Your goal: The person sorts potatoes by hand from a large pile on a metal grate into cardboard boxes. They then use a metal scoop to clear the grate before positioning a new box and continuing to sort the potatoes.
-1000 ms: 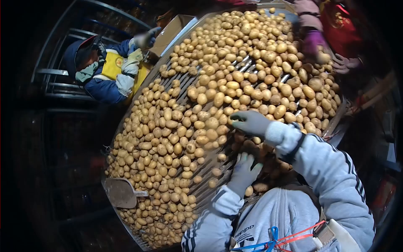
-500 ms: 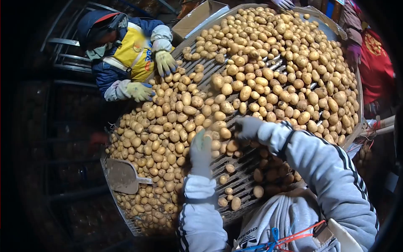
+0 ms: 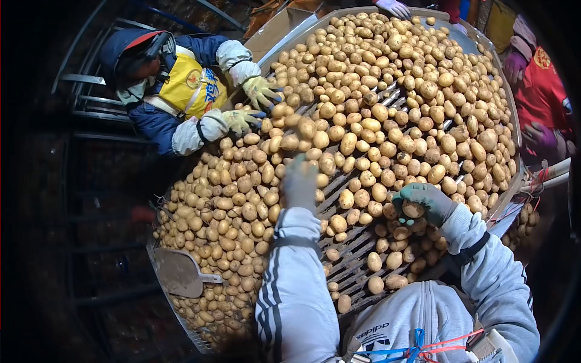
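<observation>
Potatoes (image 3: 239,199) lie heaped over a slatted sorting table (image 3: 357,242). My right hand (image 3: 430,201), in a grey-green glove, is curled round a potato (image 3: 413,209) above the right part of the slats. Stretched forward at the middle of the heap, my left hand (image 3: 300,183) is gloved and smeared by motion. Its fingers reach the potatoes there, and I cannot make out whether they hold one. Below my hands, several loose potatoes (image 3: 375,261) rest on the bare slats.
A flat scoop (image 3: 178,272) lies at the table's left edge. Across the left side a co-worker in a yellow apron (image 3: 193,85) has both gloved hands on the potatoes. Other people's gloved hands (image 3: 393,8) show at the far edge and right. A cardboard box (image 3: 275,33) stands behind.
My left hand has moved forward and slightly right. My right hand has moved right and back and now grips a potato. The co-worker's hands have shifted right over the heap.
</observation>
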`<action>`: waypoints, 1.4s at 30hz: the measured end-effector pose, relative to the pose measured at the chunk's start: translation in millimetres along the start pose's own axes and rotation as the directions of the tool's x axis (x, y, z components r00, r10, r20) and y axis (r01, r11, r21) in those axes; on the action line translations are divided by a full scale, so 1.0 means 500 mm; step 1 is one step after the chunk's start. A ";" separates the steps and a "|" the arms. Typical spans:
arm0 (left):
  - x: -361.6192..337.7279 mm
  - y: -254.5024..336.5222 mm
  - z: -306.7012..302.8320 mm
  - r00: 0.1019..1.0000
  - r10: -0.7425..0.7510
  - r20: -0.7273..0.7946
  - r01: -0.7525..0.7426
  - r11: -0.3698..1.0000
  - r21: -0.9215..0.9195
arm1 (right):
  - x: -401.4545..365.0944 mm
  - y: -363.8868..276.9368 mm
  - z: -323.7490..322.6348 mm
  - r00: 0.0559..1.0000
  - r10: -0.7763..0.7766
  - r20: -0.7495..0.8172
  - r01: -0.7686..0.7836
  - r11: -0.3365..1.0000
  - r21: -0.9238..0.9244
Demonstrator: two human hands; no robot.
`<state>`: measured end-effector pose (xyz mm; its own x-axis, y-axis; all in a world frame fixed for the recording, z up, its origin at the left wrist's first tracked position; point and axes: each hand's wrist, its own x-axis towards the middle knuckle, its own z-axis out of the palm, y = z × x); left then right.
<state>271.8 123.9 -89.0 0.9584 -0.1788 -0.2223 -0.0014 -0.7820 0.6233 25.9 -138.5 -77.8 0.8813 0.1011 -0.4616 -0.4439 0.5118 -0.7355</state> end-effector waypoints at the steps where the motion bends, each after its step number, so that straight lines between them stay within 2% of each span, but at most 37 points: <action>1: -0.018 -0.002 0.034 0.996 0.003 0.087 0.004 0.997 -0.071 | 0.006 0.002 -0.001 0.998 -0.061 -0.026 0.059 0.995 -0.084; 2: -0.047 0.024 0.055 0.985 0.005 0.174 0.020 0.990 -0.141 | 0.006 0.000 0.003 0.999 -0.047 0.002 0.047 0.996 -0.073; 4: -0.109 0.070 0.072 0.952 0.224 0.210 -0.230 0.973 0.006 | 0.007 -0.010 0.014 0.998 -0.025 0.056 0.028 0.998 -0.055; 5: -0.104 0.041 0.099 0.877 0.435 0.206 -0.447 0.895 0.012 | 0.005 -0.009 0.013 0.998 -0.041 0.038 0.044 0.996 -0.072; 6: -0.082 0.031 0.105 0.883 0.450 0.131 -0.447 0.893 -0.055 | 0.003 -0.007 0.014 0.998 -0.059 0.019 0.061 0.994 -0.089; 7: -0.042 0.015 0.095 0.936 0.341 0.088 -0.324 0.932 -0.163 | 0.001 -0.007 0.016 0.997 -0.076 0.001 0.075 0.992 -0.105; 8: -0.006 0.010 0.077 0.973 0.226 0.043 -0.205 0.938 -0.281 | -0.010 -0.024 0.028 1.000 0.013 -0.026 -0.014 1.000 -0.008; 10: 0.085 -0.002 0.043 0.968 0.199 -0.151 -0.248 0.829 -0.501 | -0.025 -0.027 0.029 0.999 -0.015 -0.050 0.013 1.000 -0.029; 11: 0.169 -0.049 0.026 0.904 0.368 -0.216 -0.384 0.923 -0.035 | -0.034 -0.027 0.030 0.998 -0.030 -0.064 0.027 0.999 -0.038; 12: 0.197 -0.029 -0.002 0.923 0.328 -0.201 -0.347 0.935 -0.071 | -0.047 -0.036 0.035 0.994 0.082 -0.067 -0.073 0.989 0.129; 14: 0.239 0.009 -0.021 0.944 0.307 -0.124 -0.324 0.934 -0.151 | -0.054 -0.038 0.032 0.993 0.080 -0.091 -0.079 0.997 0.012; 16: 0.278 0.014 -0.001 0.941 0.330 -0.073 -0.336 0.937 -0.096 | -0.054 -0.032 0.025 0.994 0.059 -0.087 -0.064 0.997 -0.051; 18: 0.312 -0.011 0.027 0.942 0.330 -0.058 -0.328 0.943 0.053 | -0.048 -0.035 0.036 0.996 0.007 -0.090 -0.018 0.993 -0.114; 20: 0.312 -0.018 0.020 0.952 0.304 0.023 -0.305 0.947 0.099 | -0.043 -0.022 0.029 0.998 0.060 -0.021 -0.061 0.997 -0.041; 22: 0.247 0.024 -0.011 0.951 0.282 0.124 -0.285 0.958 0.009 | -0.036 -0.003 0.024 0.996 0.069 0.047 -0.069 0.998 -0.003; 23: 0.229 0.010 -0.012 0.962 0.171 0.212 -0.120 0.965 -0.234 | -0.037 0.001 0.024 0.997 0.049 0.067 -0.049 0.999 -0.002; 25: 0.091 0.039 -0.023 0.963 0.193 0.188 -0.048 0.808 -0.587 | -0.040 -0.006 0.033 0.995 -0.051 0.091 0.057 0.996 -0.072; 26: 0.039 0.039 -0.024 0.949 0.204 0.242 0.020 0.726 -0.688 | -0.042 -0.012 0.037 0.987 -0.122 0.103 0.136 0.981 -0.141; 27: -0.015 0.042 -0.022 0.930 0.219 0.296 0.098 0.628 -0.772 | -0.051 -0.013 0.036 0.957 -0.238 0.163 0.279 0.908 -0.312; 28: -0.090 0.080 -0.030 0.894 0.282 0.349 0.113 0.612 -0.783 | -0.061 -0.042 0.052 0.989 0.111 0.093 -0.120 0.987 0.108; 30: -0.202 0.124 -0.018 0.851 0.336 0.402 0.069 0.688 -0.722 | -0.072 -0.041 0.069 0.987 0.132 0.095 -0.149 0.968 0.201; 31: -0.247 0.130 0.002 0.827 0.347 0.442 0.097 0.687 -0.720 | -0.079 -0.038 0.076 0.987 0.138 0.078 -0.154 0.952 0.264; 33: -0.355 0.193 0.040 0.718 0.343 0.606 0.134 0.786 -0.604 | -0.092 -0.009 0.066 0.981 -0.043 0.190 0.008 0.983 0.184; 34: -0.398 0.222 0.047 0.714 0.330 0.617 0.123 0.809 -0.575 | -0.126 -0.005 0.059 0.984 -0.021 0.175 0.000 0.993 0.121; 35: -0.432 0.242 0.056 0.709 0.319 0.629 0.107 0.833 -0.542 | -0.137 0.030 0.035 0.986 0.057 0.154 -0.082 0.984 0.160; 37: -0.452 0.214 0.092 0.673 0.391 0.628 -0.076 0.881 -0.467 | -0.210 0.043 0.007 0.989 0.025 0.147 -0.040 0.994 0.104; 39: -0.461 0.211 0.085 0.713 0.443 0.544 -0.288 0.892 -0.348 | -0.266 0.059 -0.047 0.961 -0.259 0.096 0.272 0.949 -0.162; 40: -0.459 0.199 0.078 0.740 0.472 0.479 -0.383 0.881 -0.276 | -0.324 0.056 -0.066 0.991 -0.135 -0.005 0.135 0.989 0.055; 41: -0.429 0.145 0.070 0.807 0.442 0.392 -0.365 0.895 -0.258 | -0.389 0.035 -0.081 0.998 0.011 -0.062 0.007 0.959 0.284; 42: -0.400 0.091 0.061 0.864 0.406 0.299 -0.342 0.908 -0.244 | -0.436 0.051 -0.124 0.987 -0.050 -0.153 0.081 0.975 0.206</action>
<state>71.5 105.8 -38.8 0.7420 -0.6502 -0.1634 -0.2592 -0.5031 0.8245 -187.5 -200.5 -26.8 0.8672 -0.0559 -0.4949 -0.3281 0.6834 -0.6522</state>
